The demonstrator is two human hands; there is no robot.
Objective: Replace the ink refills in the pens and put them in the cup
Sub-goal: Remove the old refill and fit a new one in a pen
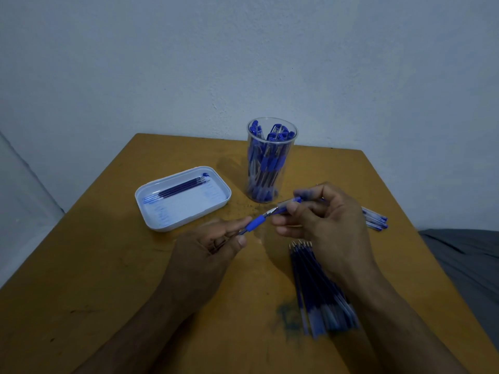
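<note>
A person sat at a yellow-brown worktop (pixel 108 265) with both hands raised just above it, working on one blue pen (pixel 270 211). The left hand (pixel 208 249) pinched the pen's blue rubber grip end, fingers (pixel 237 233) curled tight on it. The right hand (pixel 324 220) held the clear barrel end, its fingertips (pixel 294 207) closed round it. The two hands pulled or twisted on opposite ends, most likely so the pen could be parted or joined at its middle for a refill change; which of the two could not be told.

Just beyond the right hand's fingertips stood a clear cup (pixel 271 160), already packed with blue pens, close enough to drop a finished pen in without reaching far. Beyond the left fingers lay a white tray (pixel 183 198) holding a few refills (pixel 178 190), probably the spent ones kept apart. Under the right wrist a bundle of refills (pixel 318 287) lay fanned on the worktop, likely the fresh supply, within easy grasp. Behind the right hand a few more pens (pixel 375 220) waited, partly hidden.
</note>
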